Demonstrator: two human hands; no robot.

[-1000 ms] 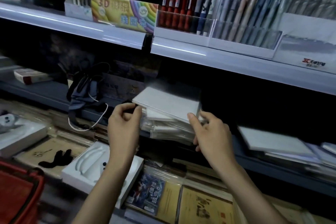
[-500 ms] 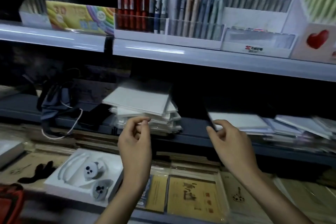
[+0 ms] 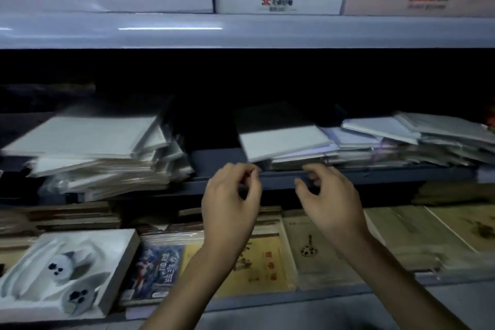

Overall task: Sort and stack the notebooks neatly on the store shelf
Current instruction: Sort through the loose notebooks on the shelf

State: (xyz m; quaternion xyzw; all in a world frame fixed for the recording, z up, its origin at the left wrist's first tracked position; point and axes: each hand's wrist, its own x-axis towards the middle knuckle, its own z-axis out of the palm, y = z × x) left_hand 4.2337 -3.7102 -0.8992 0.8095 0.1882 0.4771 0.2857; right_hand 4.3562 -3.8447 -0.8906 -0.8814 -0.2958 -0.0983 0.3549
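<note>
Both hands hang empty just short of the middle shelf (image 3: 375,177). The left hand (image 3: 230,206) shows fingers (image 3: 251,170) loosely curled, thumb and forefinger almost meeting on nothing. The right hand (image 3: 332,203) shows fingers (image 3: 312,169) bent and slack the same way, close to the shelf's front lip, though I cannot tell whether they brush it. Directly beyond them, on that shelf, lies the middle pile (image 3: 284,142) of notebooks, its white top cover skewed and overhanging the ones beneath. I judge the step in hand to be the reach for this pile, with nothing yet gripped. The next move calls for one hand at each side edge and a pinch under the skewed cover, then squaring the edges before anything is lifted. To the left sits the left stack (image 3: 88,142), taller, wrapped in film and sloping. To the right, the right heap (image 3: 417,136) fans out untidily and seems to overlap the middle pile, so I expect pulling one could drag the other. The upper shelf (image 3: 241,32) hangs low over the dark bay, leaving little headroom and poor light at the far end. Nearer to me, below the hands, lie yellow booklets (image 3: 257,262) and a rabbit box (image 3: 67,270), which a dropped notebook could land on.
</note>
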